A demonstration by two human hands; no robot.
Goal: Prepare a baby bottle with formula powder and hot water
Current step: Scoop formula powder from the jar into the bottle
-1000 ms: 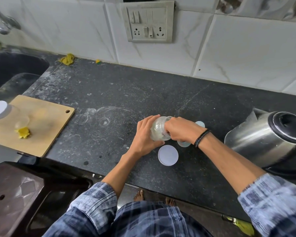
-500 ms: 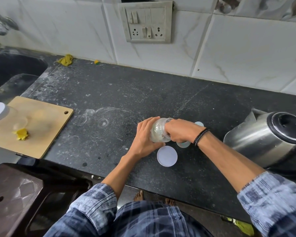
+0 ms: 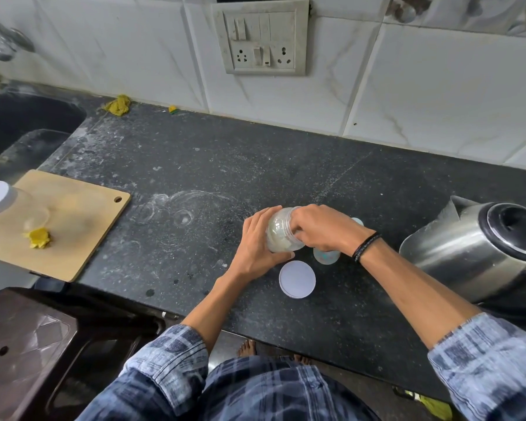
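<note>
Black counter (image 3: 195, 165), mid-frame: left hand (image 3: 255, 244) grips a tilted jar (image 3: 281, 235), right hand (image 3: 322, 229) curls round its mouth, lid (image 3: 297, 279) lying just below, kettle (image 3: 468, 256) at right.

a board (image 3: 73, 226) lies at the counter's (image 3: 195, 165) left end, a yellow scrap (image 3: 37, 237) on it; sink (image 3: 22, 123) behind the board, stool (image 3: 28, 344) below it, switch plate (image 3: 260, 38) far right of it.

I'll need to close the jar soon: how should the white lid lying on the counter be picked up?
Pinch the white lid by its rim, on opposite edges, coming straight down from above. It lies flat on the counter, so only the thin edge offers a hold. The left hand, which grips the jar, is nearest.
</note>
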